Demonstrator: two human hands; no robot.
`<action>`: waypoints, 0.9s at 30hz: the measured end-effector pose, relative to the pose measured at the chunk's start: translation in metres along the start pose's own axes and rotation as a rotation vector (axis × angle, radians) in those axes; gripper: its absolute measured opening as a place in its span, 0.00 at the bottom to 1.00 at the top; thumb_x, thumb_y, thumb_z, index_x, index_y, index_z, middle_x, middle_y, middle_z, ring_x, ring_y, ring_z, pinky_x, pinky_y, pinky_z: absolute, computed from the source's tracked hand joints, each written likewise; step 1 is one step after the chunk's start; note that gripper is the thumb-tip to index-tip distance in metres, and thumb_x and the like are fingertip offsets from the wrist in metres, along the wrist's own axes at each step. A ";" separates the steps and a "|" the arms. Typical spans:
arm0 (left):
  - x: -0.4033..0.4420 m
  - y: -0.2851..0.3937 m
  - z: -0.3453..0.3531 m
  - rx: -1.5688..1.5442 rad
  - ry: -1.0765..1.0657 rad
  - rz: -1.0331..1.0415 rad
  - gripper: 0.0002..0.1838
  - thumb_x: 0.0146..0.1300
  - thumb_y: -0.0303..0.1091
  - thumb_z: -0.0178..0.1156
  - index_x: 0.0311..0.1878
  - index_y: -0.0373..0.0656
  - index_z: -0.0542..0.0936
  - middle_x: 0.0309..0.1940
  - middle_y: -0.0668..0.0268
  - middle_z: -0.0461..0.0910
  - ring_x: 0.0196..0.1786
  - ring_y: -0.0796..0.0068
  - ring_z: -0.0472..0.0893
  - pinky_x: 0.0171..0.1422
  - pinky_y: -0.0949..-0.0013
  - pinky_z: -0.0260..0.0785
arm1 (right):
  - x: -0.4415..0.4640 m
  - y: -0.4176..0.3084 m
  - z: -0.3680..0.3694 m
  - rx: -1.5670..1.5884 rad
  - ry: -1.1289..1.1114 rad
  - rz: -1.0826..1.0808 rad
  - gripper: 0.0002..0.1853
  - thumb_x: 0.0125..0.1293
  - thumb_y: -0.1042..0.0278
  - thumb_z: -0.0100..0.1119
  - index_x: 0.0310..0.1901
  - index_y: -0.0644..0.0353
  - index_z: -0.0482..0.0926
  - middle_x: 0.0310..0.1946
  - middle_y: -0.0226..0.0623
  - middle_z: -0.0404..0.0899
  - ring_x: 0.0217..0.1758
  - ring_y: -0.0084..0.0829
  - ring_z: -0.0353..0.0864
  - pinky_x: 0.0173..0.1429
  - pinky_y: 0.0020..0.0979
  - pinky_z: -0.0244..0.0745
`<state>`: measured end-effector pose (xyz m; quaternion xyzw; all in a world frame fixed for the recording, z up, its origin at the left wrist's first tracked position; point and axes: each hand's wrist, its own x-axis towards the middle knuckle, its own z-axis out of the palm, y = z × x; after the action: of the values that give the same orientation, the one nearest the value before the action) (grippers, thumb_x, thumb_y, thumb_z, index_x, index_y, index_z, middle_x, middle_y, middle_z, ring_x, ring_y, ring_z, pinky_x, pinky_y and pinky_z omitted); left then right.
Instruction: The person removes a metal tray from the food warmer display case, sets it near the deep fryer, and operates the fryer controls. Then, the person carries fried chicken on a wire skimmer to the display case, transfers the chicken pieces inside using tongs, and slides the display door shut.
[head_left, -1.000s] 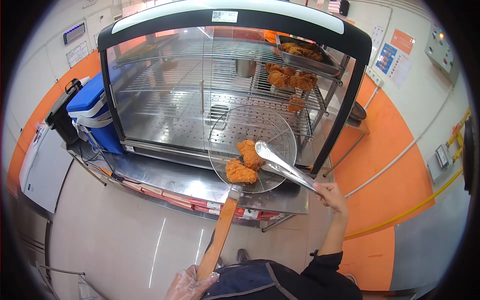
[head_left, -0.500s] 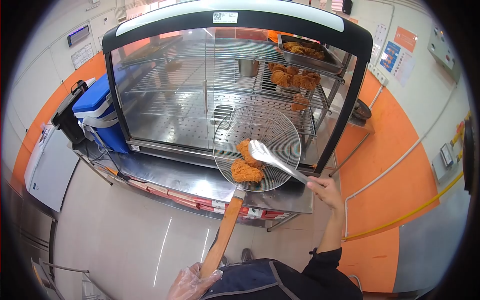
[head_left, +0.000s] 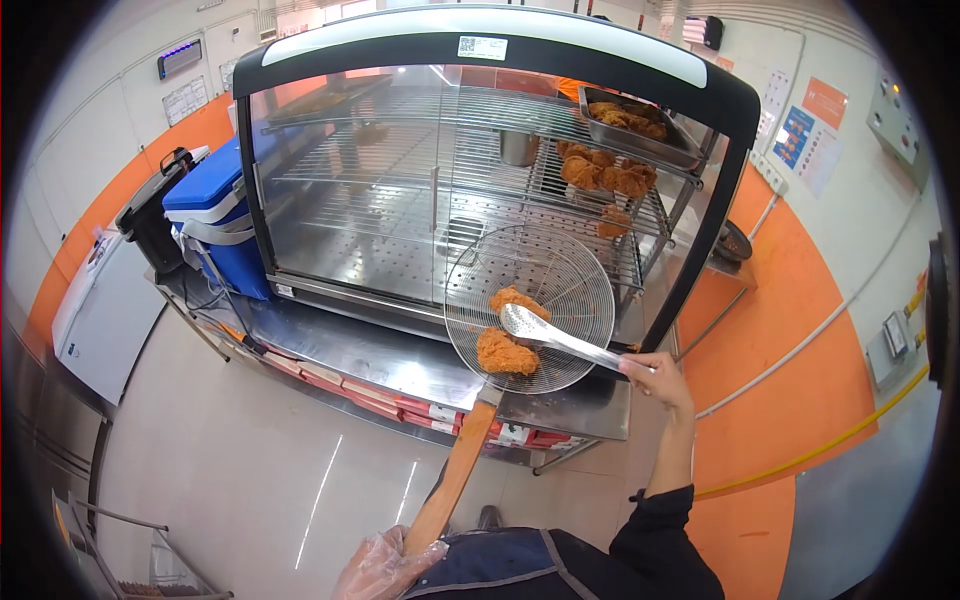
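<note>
My left hand [head_left: 385, 566], in a clear plastic glove, is closed around the wooden handle [head_left: 455, 470] of a wire skimmer [head_left: 590, 275]. The skimmer's round mesh is held up before the glass display cabinet [head_left: 350, 215]. Two pieces of fried chicken lie on the mesh: a lower piece [head_left: 506, 353] and an upper piece [head_left: 518, 300], partly covered. My bare right hand [head_left: 660, 382] grips metal tongs [head_left: 570, 343] by the near end. Their perforated tip rests over the upper piece; whether it pinches the chicken I cannot tell.
Inside the cabinet, wire racks hold more fried chicken [head_left: 630, 180], a metal tray [head_left: 665, 142] and a metal cup [head_left: 519, 148]. A steel table [head_left: 350, 345] carries the cabinet and a blue cooler [head_left: 215, 200]. Red-and-white boxes [head_left: 330, 385] fill its lower shelf.
The view has shifted slightly, so the cabinet appears farther right and lower. The tongs' tip has moved down a little against the upper chicken piece. Both hands keep their holds.
</note>
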<state>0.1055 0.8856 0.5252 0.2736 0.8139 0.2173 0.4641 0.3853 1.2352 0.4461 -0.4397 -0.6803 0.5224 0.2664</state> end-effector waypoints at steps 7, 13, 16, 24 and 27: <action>-0.004 0.006 -0.001 -0.118 -0.021 -0.038 0.27 0.46 0.55 0.69 0.29 0.35 0.78 0.13 0.69 0.66 0.19 0.80 0.65 0.25 0.70 0.56 | -0.021 0.012 0.002 0.136 0.138 -0.023 0.18 0.58 0.63 0.66 0.43 0.69 0.80 0.16 0.25 0.70 0.14 0.12 0.59 0.18 0.17 0.51; 0.003 -0.006 0.003 -0.030 0.005 0.003 0.28 0.46 0.55 0.68 0.35 0.34 0.80 0.18 0.64 0.74 0.25 0.76 0.73 0.31 0.69 0.64 | -0.053 0.007 -0.017 0.304 0.186 0.011 0.13 0.59 0.62 0.64 0.33 0.67 0.81 0.16 0.27 0.70 0.12 0.11 0.57 0.16 0.17 0.47; 0.006 -0.010 0.004 0.003 0.004 0.017 0.29 0.46 0.55 0.68 0.38 0.34 0.80 0.21 0.62 0.76 0.27 0.75 0.75 0.34 0.69 0.66 | -0.074 -0.006 -0.036 0.338 0.267 0.032 0.15 0.58 0.60 0.65 0.35 0.68 0.81 0.16 0.27 0.70 0.12 0.11 0.56 0.16 0.16 0.46; 0.007 -0.011 0.003 -0.063 -0.019 0.020 0.30 0.46 0.54 0.69 0.38 0.33 0.79 0.19 0.64 0.75 0.25 0.75 0.73 0.32 0.69 0.65 | -0.077 -0.049 -0.061 0.209 0.484 0.023 0.15 0.61 0.60 0.61 0.30 0.67 0.80 0.15 0.27 0.70 0.10 0.11 0.56 0.13 0.15 0.44; 0.008 -0.011 0.002 -0.029 -0.032 0.007 0.29 0.46 0.54 0.69 0.37 0.34 0.78 0.18 0.65 0.74 0.24 0.76 0.72 0.30 0.69 0.64 | -0.051 -0.045 -0.056 0.154 0.541 0.014 0.14 0.61 0.61 0.61 0.30 0.66 0.80 0.14 0.27 0.70 0.09 0.11 0.56 0.12 0.16 0.44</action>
<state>0.1007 0.8826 0.5123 0.2733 0.8023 0.2263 0.4800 0.4410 1.2140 0.5113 -0.5463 -0.5399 0.4379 0.4673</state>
